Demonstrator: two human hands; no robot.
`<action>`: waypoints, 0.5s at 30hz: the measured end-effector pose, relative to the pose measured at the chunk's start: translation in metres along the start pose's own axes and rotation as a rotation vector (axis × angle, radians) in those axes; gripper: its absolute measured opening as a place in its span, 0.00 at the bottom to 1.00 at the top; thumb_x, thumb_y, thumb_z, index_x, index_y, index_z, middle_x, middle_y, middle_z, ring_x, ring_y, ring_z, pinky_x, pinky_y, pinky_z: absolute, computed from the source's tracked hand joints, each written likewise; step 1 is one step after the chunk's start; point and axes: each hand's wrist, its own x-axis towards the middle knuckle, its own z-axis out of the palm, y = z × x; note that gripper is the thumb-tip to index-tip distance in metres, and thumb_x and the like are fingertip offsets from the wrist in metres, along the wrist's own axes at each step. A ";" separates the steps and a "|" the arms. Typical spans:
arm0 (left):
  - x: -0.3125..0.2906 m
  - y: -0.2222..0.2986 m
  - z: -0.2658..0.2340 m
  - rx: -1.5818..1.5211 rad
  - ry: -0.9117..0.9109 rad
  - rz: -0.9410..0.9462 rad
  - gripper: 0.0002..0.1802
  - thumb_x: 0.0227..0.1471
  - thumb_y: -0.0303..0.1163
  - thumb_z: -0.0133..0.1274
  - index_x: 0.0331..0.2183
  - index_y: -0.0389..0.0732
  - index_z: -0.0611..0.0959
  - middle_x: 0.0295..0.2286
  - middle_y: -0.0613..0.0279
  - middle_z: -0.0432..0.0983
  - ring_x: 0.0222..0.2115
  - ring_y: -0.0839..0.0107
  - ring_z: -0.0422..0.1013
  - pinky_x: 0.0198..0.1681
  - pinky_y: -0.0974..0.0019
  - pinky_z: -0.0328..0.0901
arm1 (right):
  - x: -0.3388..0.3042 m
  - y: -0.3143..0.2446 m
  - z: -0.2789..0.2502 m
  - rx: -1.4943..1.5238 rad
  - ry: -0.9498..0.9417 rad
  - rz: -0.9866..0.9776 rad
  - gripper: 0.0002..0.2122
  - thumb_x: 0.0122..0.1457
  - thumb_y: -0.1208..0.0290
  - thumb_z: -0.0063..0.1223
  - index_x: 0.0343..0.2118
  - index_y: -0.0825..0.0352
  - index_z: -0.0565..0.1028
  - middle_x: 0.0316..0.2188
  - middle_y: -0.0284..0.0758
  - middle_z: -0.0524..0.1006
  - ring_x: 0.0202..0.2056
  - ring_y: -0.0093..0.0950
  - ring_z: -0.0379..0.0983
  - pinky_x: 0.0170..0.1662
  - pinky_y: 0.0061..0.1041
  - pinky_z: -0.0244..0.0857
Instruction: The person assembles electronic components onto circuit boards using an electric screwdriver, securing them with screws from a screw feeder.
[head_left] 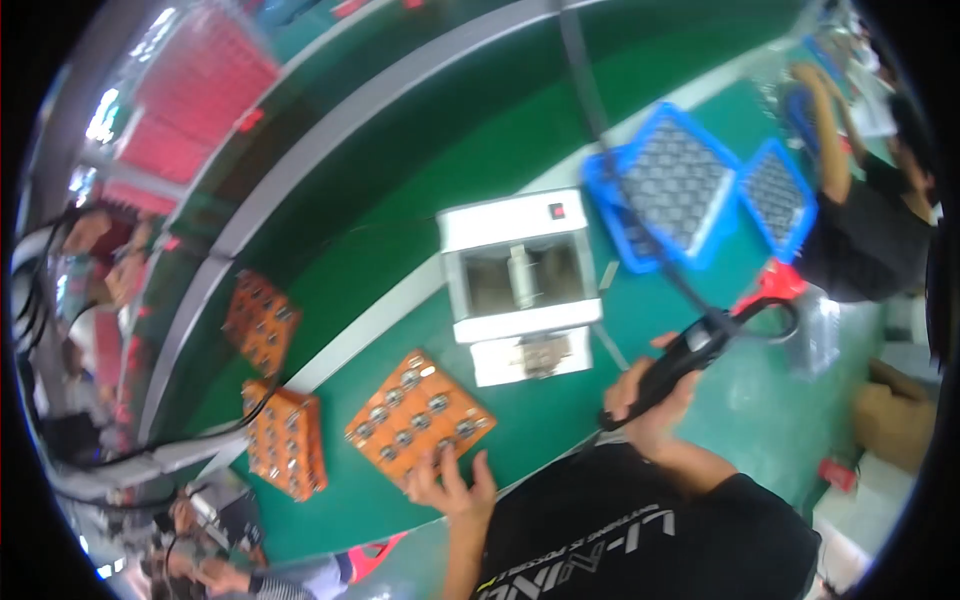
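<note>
My right hand (655,405) is wrapped round a black electric screwdriver (685,358), which has a cable and a loop at its upper end. The tool's tip points down and left, over my dark shirt and apart from the board. Fingers spread, my left hand (455,485) rests at the near right edge of an orange board (415,415). Rows of round metal parts sit in this board. Just beyond my hands stands a white box-shaped machine (515,230) with a dark window, a red switch and a small metal piece at its front.
Left of the board lies a stack of orange boards (285,440), with another orange board (260,320) behind it. Blue trays (605,185) of grey parts stand at the far right. A co-worker (855,230) is beyond them. A pale rail (365,345) crosses the green table.
</note>
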 end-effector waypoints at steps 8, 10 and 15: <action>-0.016 0.010 -0.002 -0.167 0.244 -0.088 0.27 0.38 0.37 0.70 0.44 0.45 0.82 0.49 0.58 0.70 0.52 0.59 0.61 0.61 0.47 0.51 | 0.026 0.009 -0.058 -0.382 0.225 0.050 0.23 0.66 0.62 0.50 0.62 0.60 0.63 0.24 0.31 0.71 0.17 0.20 0.67 0.15 0.20 0.62; -0.027 0.007 -0.016 -0.165 0.284 -0.128 0.26 0.38 0.37 0.70 0.43 0.45 0.82 0.48 0.59 0.71 0.50 0.61 0.63 0.61 0.50 0.52 | 0.041 0.018 -0.086 -0.539 0.095 0.151 0.28 0.64 0.66 0.52 0.66 0.63 0.59 0.35 0.33 0.72 0.22 0.20 0.68 0.16 0.20 0.61; -0.049 -0.011 -0.043 -0.199 0.359 -0.210 0.25 0.39 0.33 0.69 0.43 0.44 0.82 0.49 0.56 0.70 0.50 0.59 0.65 0.58 0.49 0.55 | 0.095 0.046 -0.106 -0.621 -0.214 -0.324 0.27 0.65 0.80 0.48 0.66 0.68 0.58 0.50 0.39 0.72 0.43 0.25 0.72 0.47 0.20 0.67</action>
